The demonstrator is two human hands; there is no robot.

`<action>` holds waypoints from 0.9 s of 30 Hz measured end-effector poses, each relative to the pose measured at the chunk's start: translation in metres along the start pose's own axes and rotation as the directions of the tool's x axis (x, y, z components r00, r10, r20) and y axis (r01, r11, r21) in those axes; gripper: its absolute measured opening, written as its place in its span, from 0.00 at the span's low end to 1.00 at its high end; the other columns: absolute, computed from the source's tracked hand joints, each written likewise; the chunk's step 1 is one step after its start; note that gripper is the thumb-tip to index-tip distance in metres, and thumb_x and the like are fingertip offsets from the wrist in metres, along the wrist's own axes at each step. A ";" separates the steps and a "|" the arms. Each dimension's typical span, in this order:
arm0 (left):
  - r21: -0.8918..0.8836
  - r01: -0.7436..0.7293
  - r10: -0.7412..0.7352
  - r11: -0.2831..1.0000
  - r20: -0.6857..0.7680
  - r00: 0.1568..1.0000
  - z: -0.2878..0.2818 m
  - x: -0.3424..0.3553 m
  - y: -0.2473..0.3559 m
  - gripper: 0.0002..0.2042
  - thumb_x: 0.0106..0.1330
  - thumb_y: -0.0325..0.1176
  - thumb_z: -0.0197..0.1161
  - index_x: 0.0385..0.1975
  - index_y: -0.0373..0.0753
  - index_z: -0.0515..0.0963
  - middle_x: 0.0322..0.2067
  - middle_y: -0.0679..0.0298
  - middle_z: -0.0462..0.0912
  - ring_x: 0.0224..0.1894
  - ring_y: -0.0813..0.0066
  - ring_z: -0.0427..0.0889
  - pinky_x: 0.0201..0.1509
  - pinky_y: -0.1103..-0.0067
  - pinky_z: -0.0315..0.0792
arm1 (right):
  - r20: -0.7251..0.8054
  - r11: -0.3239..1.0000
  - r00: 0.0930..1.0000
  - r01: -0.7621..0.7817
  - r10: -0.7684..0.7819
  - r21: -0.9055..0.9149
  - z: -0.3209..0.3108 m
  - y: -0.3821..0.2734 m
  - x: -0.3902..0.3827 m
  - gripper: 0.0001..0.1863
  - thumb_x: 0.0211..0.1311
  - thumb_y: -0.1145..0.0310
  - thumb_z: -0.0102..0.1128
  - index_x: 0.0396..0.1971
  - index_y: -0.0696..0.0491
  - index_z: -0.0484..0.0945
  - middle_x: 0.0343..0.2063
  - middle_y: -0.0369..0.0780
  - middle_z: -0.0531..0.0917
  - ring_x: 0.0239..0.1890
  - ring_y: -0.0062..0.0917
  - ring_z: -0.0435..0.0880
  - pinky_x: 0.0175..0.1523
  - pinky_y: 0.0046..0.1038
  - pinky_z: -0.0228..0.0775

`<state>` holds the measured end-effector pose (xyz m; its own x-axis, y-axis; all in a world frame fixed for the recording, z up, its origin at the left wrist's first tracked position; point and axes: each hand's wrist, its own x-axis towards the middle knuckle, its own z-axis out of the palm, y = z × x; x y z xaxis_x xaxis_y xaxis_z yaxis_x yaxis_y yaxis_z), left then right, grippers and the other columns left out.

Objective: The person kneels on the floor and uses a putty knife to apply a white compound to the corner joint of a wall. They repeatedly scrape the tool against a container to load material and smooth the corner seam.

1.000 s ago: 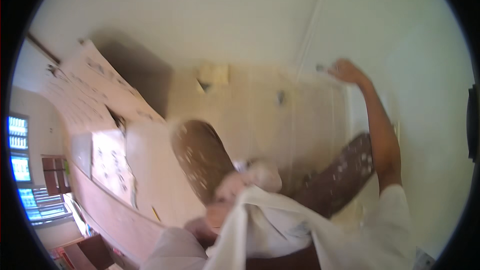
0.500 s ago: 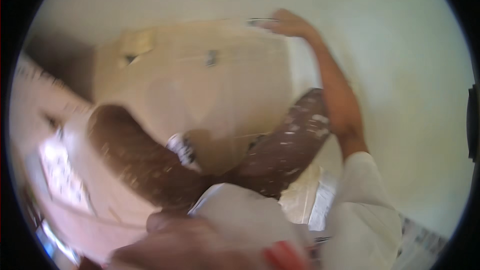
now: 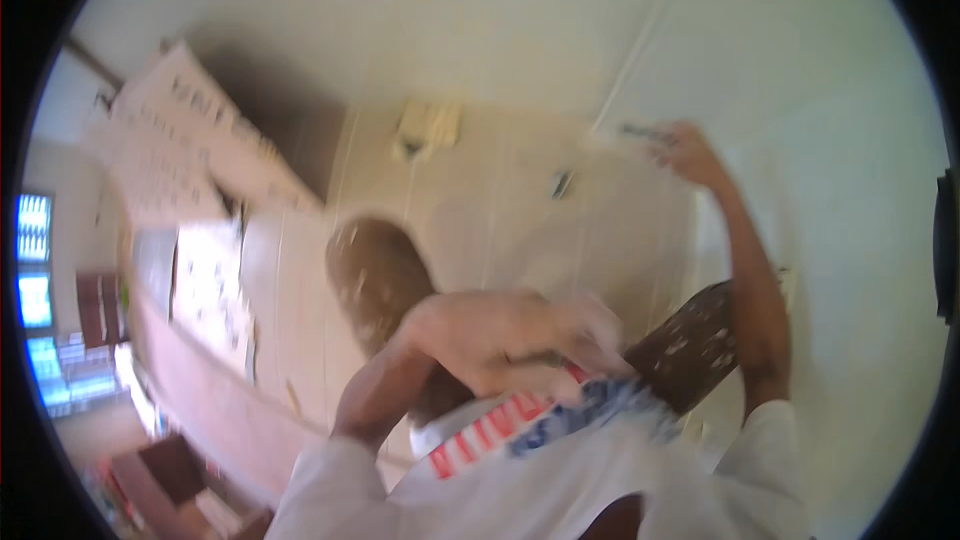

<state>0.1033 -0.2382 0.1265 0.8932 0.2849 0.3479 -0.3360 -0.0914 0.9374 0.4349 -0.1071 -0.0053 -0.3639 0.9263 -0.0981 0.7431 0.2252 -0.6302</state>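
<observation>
The right hand (image 3: 688, 153) grips a thin dark tool (image 3: 643, 131) near the far right corner of the tan floor sheet (image 3: 500, 200); the left hand (image 3: 500, 335), blurred, hovers above the sheet's near part, its grip impossible to tell; a small dark object (image 3: 562, 183) lies on the sheet's far half; a yellowish scrap (image 3: 432, 123) lies by its far edge.

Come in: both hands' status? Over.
Right hand: holding thin dark object near pale wall. Left hand: over white red-and-blue-printed shirt, grip unclear. White-flecked brown knee nearby.

Head-worn fisheye; looking down over hands (image 3: 490, 335)
</observation>
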 end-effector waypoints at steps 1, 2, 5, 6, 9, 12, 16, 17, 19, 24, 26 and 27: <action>0.152 0.253 -0.250 0.955 -0.041 0.967 -0.026 -0.007 -0.013 0.17 0.66 0.39 0.62 0.49 0.35 0.78 0.41 0.54 0.81 0.44 0.63 0.82 0.51 0.71 0.74 | -0.001 0.999 0.999 -0.048 0.048 0.002 -0.005 -0.018 -0.001 0.18 0.59 0.56 0.60 0.35 0.58 0.81 0.30 0.47 0.81 0.35 0.39 0.79 0.44 0.36 0.70; 0.409 0.542 -0.498 0.734 -0.218 0.839 -0.048 -0.003 -0.033 0.14 0.67 0.38 0.61 0.44 0.35 0.78 0.39 0.52 0.82 0.38 0.57 0.81 0.45 0.68 0.73 | -0.027 0.997 0.996 -0.083 0.083 0.000 -0.007 -0.030 -0.003 0.18 0.59 0.56 0.60 0.38 0.57 0.81 0.33 0.49 0.82 0.40 0.45 0.79 0.49 0.39 0.69; 0.447 0.828 -0.423 0.339 -0.714 0.558 -0.107 -0.032 -0.192 0.17 0.62 0.41 0.63 0.42 0.33 0.76 0.35 0.50 0.82 0.39 0.54 0.82 0.41 0.64 0.74 | -0.124 0.992 0.985 -0.124 0.123 0.004 0.035 -0.048 -0.031 0.16 0.57 0.59 0.61 0.32 0.60 0.79 0.20 0.47 0.78 0.24 0.36 0.76 0.35 0.36 0.69; 0.345 0.906 -0.427 0.245 -0.801 0.420 -0.120 -0.024 -0.229 0.20 0.61 0.44 0.62 0.43 0.32 0.76 0.40 0.46 0.82 0.42 0.49 0.82 0.45 0.60 0.75 | -0.181 0.991 0.975 -0.133 0.128 -0.017 0.038 -0.043 -0.032 0.16 0.57 0.60 0.61 0.31 0.61 0.78 0.17 0.46 0.76 0.18 0.31 0.74 0.30 0.34 0.69; 0.348 0.934 -0.502 0.077 -0.796 0.338 -0.116 -0.007 -0.318 0.23 0.60 0.45 0.63 0.44 0.31 0.75 0.41 0.43 0.81 0.45 0.47 0.81 0.49 0.60 0.74 | -0.139 0.975 0.966 -0.220 0.217 -0.012 0.031 -0.035 -0.038 0.17 0.56 0.59 0.62 0.30 0.61 0.78 0.17 0.47 0.77 0.19 0.32 0.75 0.31 0.34 0.69; 0.425 0.897 -0.495 0.122 -0.757 0.426 -0.120 -0.005 -0.362 0.27 0.59 0.48 0.63 0.48 0.30 0.73 0.42 0.42 0.80 0.48 0.46 0.80 0.53 0.60 0.73 | -0.264 0.989 0.960 -0.056 0.090 0.133 0.014 -0.034 -0.028 0.15 0.58 0.62 0.61 0.37 0.59 0.81 0.18 0.44 0.79 0.19 0.28 0.76 0.29 0.31 0.70; 0.475 0.878 -0.397 0.063 -0.795 0.459 -0.119 -0.025 -0.388 0.26 0.57 0.48 0.64 0.46 0.30 0.75 0.40 0.44 0.81 0.46 0.49 0.81 0.51 0.61 0.73 | -0.258 0.880 0.935 -0.102 0.244 0.464 0.013 -0.060 -0.025 0.16 0.61 0.67 0.57 0.48 0.56 0.80 0.20 0.39 0.80 0.19 0.20 0.76 0.25 0.24 0.71; 0.507 0.861 -0.408 0.053 -0.776 0.482 -0.124 -0.036 -0.390 0.27 0.56 0.48 0.65 0.46 0.30 0.75 0.38 0.45 0.81 0.45 0.49 0.81 0.49 0.62 0.74 | -0.232 0.863 0.951 -0.061 0.202 0.502 0.015 -0.064 -0.021 0.17 0.62 0.68 0.56 0.50 0.56 0.80 0.21 0.38 0.80 0.19 0.19 0.76 0.24 0.23 0.71; 0.512 0.853 -0.517 0.101 -0.706 0.485 -0.132 -0.039 -0.373 0.26 0.55 0.47 0.68 0.44 0.31 0.76 0.37 0.46 0.82 0.42 0.53 0.83 0.45 0.64 0.76 | -0.158 0.819 0.967 -0.077 0.200 0.569 0.017 -0.061 -0.016 0.18 0.62 0.68 0.56 0.50 0.56 0.80 0.22 0.40 0.80 0.20 0.20 0.77 0.24 0.24 0.72; 0.394 0.877 -0.617 0.275 -0.627 0.476 -0.140 0.016 -0.236 0.23 0.53 0.44 0.73 0.41 0.32 0.78 0.35 0.51 0.82 0.34 0.68 0.84 0.34 0.73 0.78 | -0.119 0.797 0.929 -0.229 0.350 0.558 0.018 -0.037 -0.009 0.17 0.60 0.64 0.57 0.48 0.55 0.82 0.20 0.40 0.81 0.17 0.22 0.78 0.20 0.24 0.71; 0.159 0.815 -0.549 0.557 -0.666 0.505 -0.129 0.032 -0.183 0.20 0.57 0.42 0.71 0.41 0.32 0.78 0.34 0.57 0.82 0.34 0.72 0.83 0.34 0.76 0.78 | -0.083 0.748 0.901 -0.298 0.425 0.593 0.012 -0.040 -0.003 0.17 0.60 0.63 0.59 0.46 0.55 0.83 0.18 0.40 0.80 0.19 0.21 0.78 0.23 0.24 0.72; 0.042 0.730 -0.511 0.682 -0.687 0.517 -0.125 0.036 -0.165 0.19 0.58 0.40 0.70 0.42 0.32 0.78 0.34 0.60 0.82 0.34 0.74 0.83 0.34 0.78 0.78 | -0.067 0.723 0.882 -0.335 0.466 0.605 0.010 -0.042 0.000 0.17 0.59 0.62 0.60 0.45 0.55 0.83 0.18 0.40 0.80 0.21 0.21 0.78 0.25 0.23 0.72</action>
<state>0.1535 -0.0939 -0.0175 0.4276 0.8496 -0.3088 0.4352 0.1059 0.8941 0.3984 -0.1199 0.0140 0.0626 0.9425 -0.3282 0.3194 -0.3305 -0.8881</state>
